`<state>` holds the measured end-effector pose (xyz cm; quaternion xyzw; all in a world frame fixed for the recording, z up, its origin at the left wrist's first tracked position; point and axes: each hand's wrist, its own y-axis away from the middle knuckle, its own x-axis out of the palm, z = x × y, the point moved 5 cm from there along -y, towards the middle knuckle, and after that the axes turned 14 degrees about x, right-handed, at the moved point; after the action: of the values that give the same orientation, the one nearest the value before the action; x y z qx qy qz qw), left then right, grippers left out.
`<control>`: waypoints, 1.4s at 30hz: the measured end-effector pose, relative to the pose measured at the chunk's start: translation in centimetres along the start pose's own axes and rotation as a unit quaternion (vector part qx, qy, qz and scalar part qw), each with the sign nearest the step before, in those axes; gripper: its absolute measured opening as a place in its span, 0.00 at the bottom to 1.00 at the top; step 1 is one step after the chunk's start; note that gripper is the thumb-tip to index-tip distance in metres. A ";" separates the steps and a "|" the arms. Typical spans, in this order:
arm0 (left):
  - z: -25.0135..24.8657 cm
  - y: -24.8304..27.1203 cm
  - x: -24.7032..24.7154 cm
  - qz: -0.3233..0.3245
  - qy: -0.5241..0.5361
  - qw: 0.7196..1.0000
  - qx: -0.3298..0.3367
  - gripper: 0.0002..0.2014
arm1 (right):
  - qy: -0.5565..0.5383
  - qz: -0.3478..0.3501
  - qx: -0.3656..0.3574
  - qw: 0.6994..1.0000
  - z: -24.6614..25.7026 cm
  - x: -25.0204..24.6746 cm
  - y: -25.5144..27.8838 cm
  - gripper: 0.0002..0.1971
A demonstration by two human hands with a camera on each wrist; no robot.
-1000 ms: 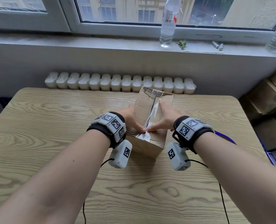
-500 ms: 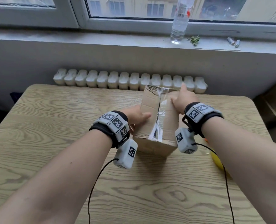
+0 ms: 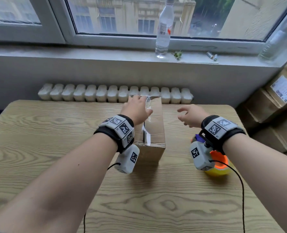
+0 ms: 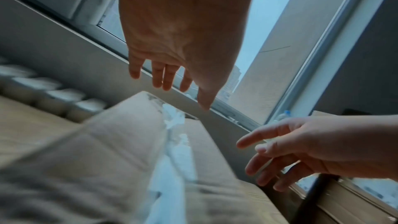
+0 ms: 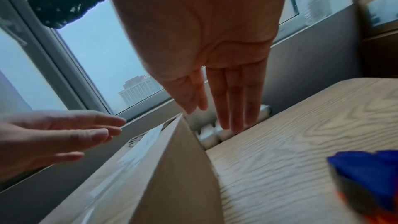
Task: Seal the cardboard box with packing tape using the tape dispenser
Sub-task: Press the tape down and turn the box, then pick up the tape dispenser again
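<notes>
Both hands have come off the cardboard box [image 3: 153, 125]; left hand [image 3: 137, 109] now hovers above its far end, fingers straight, holding nothing; right hand [image 3: 190, 116] hangs right of it, loosely spread, empty; clear packing tape [image 3: 147, 132] runs along the seam; tape dispenser [image 3: 219, 165] lies near right on the wooden table [image 3: 47, 132]; shipping label [image 3: 283, 89] on far-right cartons is unreadable.

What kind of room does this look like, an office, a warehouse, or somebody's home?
Probably a small office or storeroom used for packing parcels, though I can't be sure. Labelled cardboard cartons are stacked at the right, a wooden table stands against a radiator under a window, and a taped cardboard box sits on it.
</notes>
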<state>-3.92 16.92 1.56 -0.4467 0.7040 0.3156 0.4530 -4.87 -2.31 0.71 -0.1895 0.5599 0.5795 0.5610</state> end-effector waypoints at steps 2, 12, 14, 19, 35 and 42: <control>-2.8 -1.2 0.5 0.004 -0.025 0.998 0.049 0.28 | 0.009 -0.009 0.011 1.000 -1.9 -1.0 0.2 0.17; -13.7 -5.8 11.1 0.141 -0.103 0.975 0.141 0.24 | -0.002 -0.002 0.084 0.996 -14.4 -1.5 -1.1 0.16; -14.3 -6.6 13.1 0.171 -0.108 0.970 0.135 0.24 | -0.006 0.012 0.105 0.994 -16.5 -0.7 -1.9 0.16; -14.8 -8.5 16.8 0.223 -0.107 0.963 0.102 0.22 | 0.031 0.063 0.115 0.991 -19.9 1.4 -4.2 0.23; -14.5 -10.3 19.4 0.267 -0.036 0.961 0.056 0.19 | 0.099 0.100 0.075 0.987 -20.7 5.1 -8.0 0.06; -14.0 -9.5 17.1 0.205 0.014 0.978 0.029 0.18 | 0.065 0.069 0.078 0.992 -20.1 3.1 -6.8 0.14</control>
<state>-3.48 -4.63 -9.14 -0.2835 0.7957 0.3750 0.3820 -8.15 -20.06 -10.91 -0.1433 0.6504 0.5574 0.4956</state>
